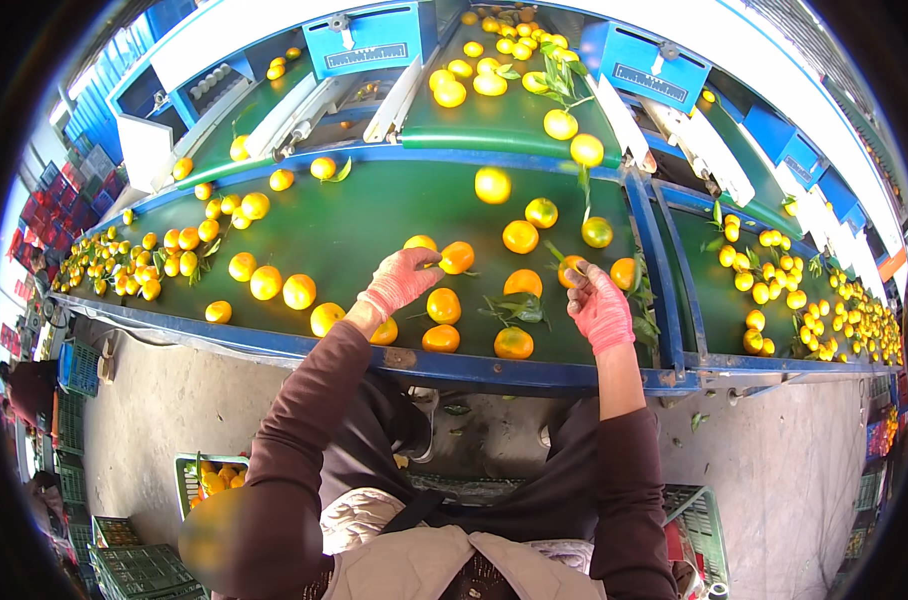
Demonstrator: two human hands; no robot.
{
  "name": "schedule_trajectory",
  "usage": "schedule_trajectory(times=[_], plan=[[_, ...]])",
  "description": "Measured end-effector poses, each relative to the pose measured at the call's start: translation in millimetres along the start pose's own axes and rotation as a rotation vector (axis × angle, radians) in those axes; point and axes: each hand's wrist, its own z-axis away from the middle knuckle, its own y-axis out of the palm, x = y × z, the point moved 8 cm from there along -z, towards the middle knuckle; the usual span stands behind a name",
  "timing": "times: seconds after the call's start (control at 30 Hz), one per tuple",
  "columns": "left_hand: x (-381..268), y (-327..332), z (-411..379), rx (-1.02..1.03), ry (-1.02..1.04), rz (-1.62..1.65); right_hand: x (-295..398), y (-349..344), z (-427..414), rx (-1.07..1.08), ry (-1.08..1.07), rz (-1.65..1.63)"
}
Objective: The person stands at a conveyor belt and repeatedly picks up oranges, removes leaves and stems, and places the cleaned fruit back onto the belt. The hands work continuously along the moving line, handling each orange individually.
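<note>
My left hand point(405, 277), in a pink fingerless glove, reaches over the green conveyor belt point(349, 217). Its fingertips meet an orange citrus fruit point(457, 257); whether they grip it cannot be told. Another fruit point(421, 242) lies just behind those fingers. My right hand point(598, 300), gloved alike with bare fingertips, pinches a green leaf or stem point(554, 251). A fruit point(571, 271) is beside its fingertips, partly hidden. Loose leaves point(525, 307) lie between the hands, among several fruits such as a yellow-green one point(597, 232) with a long stem.
A feeding belt point(506, 112) slopes in from the back with fruit on it. Blue metal rails point(491, 369) edge the main belt at front and right. More fruit point(769, 285) lies beyond the right divider. Crates point(705, 510) stand on the floor at both sides. A person point(33, 390) is at far left.
</note>
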Motion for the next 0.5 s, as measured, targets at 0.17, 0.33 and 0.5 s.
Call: schedule_trajectory(times=[0.17, 0.33, 0.5], plan=[[3.0, 2.6, 1.0, 0.008, -0.061, 0.019, -1.9, 2.1, 0.2, 0.056, -0.006, -0.030], [7.0, 6.4, -3.2, 0.020, -0.039, 0.033, -3.2, 2.6, -0.6, 0.054, -0.010, -0.023], [6.9, 7.9, -5.9, 0.025, 0.035, 0.083, -2.5, 3.4, -2.2, 0.039, -0.015, -0.017]])
